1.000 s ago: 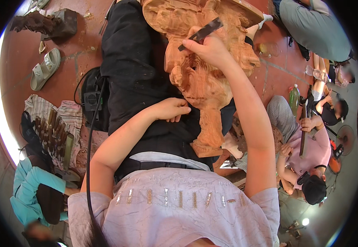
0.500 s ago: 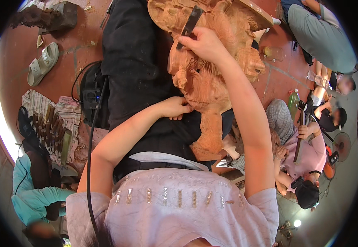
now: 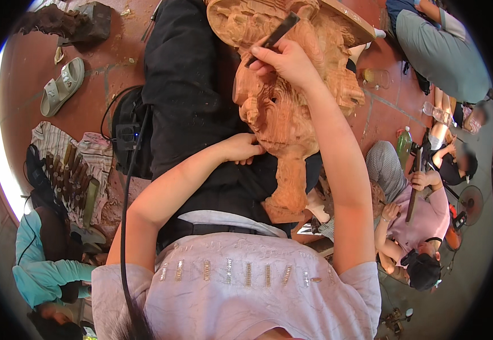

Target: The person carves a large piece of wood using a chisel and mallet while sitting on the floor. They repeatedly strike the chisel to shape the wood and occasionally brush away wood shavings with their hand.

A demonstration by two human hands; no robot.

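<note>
A reddish-brown wood carving (image 3: 280,122) with deep, detailed relief lies across my lap, its narrow, stem-like end toward my waist. My right hand (image 3: 286,61) is over its upper part, closed around a dark flat bar (image 3: 280,31). The bar slants up to the right, and its lower end is close to the carved surface; whether it touches cannot be made out. My left hand (image 3: 242,148) rests at the carving's left edge near the narrow end. Its thumb lies against the wood and its fingers curl under, partly hidden.
At left, several wooden-handled tools (image 3: 68,175) lie on striped cloth beside a black bag (image 3: 128,122) and a sandal (image 3: 62,88). A cable (image 3: 124,238) hangs down by my left arm. People sit close by, one in teal (image 3: 39,266), one in pink (image 3: 422,209). A green bottle (image 3: 404,141) stands at right.
The dark bar has tilted further, its upper end swinging right and slightly down, as my right hand shifted a little right. My left hand stays on the carving's edge.
</note>
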